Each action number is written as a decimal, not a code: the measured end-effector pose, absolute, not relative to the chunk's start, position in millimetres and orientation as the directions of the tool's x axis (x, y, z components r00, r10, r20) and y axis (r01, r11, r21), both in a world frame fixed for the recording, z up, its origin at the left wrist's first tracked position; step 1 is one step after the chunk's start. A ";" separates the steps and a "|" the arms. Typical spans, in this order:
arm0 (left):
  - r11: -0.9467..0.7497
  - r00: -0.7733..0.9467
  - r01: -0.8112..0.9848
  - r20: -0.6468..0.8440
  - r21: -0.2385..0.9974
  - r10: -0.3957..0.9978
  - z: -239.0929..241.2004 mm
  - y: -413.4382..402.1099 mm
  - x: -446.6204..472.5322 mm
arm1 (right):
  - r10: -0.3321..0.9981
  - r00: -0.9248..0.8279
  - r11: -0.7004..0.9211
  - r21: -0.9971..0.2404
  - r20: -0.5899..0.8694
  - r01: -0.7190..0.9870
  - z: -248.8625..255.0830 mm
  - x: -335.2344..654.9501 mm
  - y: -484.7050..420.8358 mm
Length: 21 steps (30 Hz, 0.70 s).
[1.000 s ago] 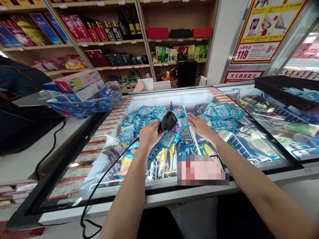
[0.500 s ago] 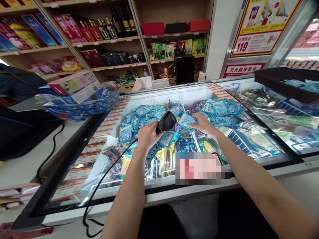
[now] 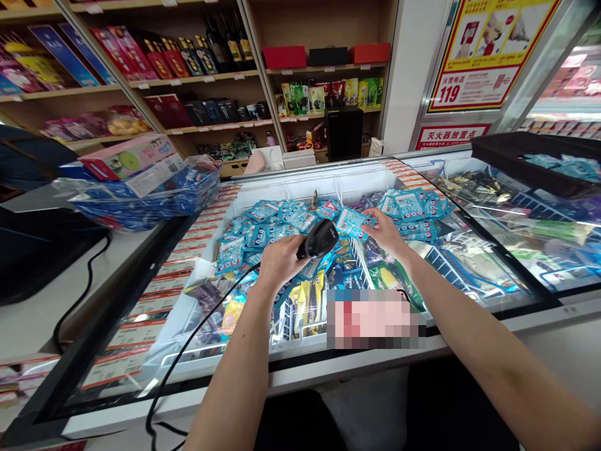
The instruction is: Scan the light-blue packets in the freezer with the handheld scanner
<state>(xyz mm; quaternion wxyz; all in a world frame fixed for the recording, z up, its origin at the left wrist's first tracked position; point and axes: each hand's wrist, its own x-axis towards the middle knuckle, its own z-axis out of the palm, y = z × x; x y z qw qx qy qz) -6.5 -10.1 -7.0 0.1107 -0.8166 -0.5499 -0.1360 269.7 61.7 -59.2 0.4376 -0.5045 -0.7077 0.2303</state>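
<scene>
My left hand [image 3: 280, 260] is wrapped round the handle of a black barcode scanner [image 3: 321, 238], whose head points up and to the right. Its cable trails back past my left forearm. Between the fingers and thumb of my right hand [image 3: 382, 232] is a blue packet [image 3: 351, 223], held by its right edge just right of the scanner head. Many similar blue packets [image 3: 267, 233] lie in a loose heap on the freezer's glass top [image 3: 188, 300], and another pile [image 3: 413, 210] lies beyond my right hand. The printing on the packets is too small to read.
Bagged blue goods with a pink box [image 3: 129, 156] on top stand at the left. A black tray [image 3: 526, 156] of blue packets sits at the far right. A blurred-out pink item [image 3: 375, 319] lies at the near edge. Stocked shelves [image 3: 206, 75] line the back.
My left hand has brought the scanner slightly right and down. The held blue packet stays in my right hand, now tilted a little differently. The view has shifted slightly.
</scene>
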 end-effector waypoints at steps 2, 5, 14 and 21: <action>-0.375 0.362 0.927 0.341 -0.028 0.868 -6.7 -10.4 -6.3 | 0.916 -0.112 0.388 -0.776 0.386 0.498 -57.9 268.5 60.1; -0.374 0.359 0.927 0.331 -0.021 0.873 -6.0 -11.1 -5.8 | 0.921 -0.108 0.378 -0.788 0.375 0.485 -56.2 267.7 58.6; -0.374 0.364 0.927 0.320 -0.031 0.875 -6.6 -10.7 -4.4 | 0.925 -0.103 0.366 -0.789 0.365 0.494 -57.4 266.6 61.0; -0.366 0.362 0.929 0.313 -0.046 0.878 -6.4 -11.2 -1.5 | 0.921 -0.110 0.369 -0.742 0.374 0.560 -57.6 266.1 59.9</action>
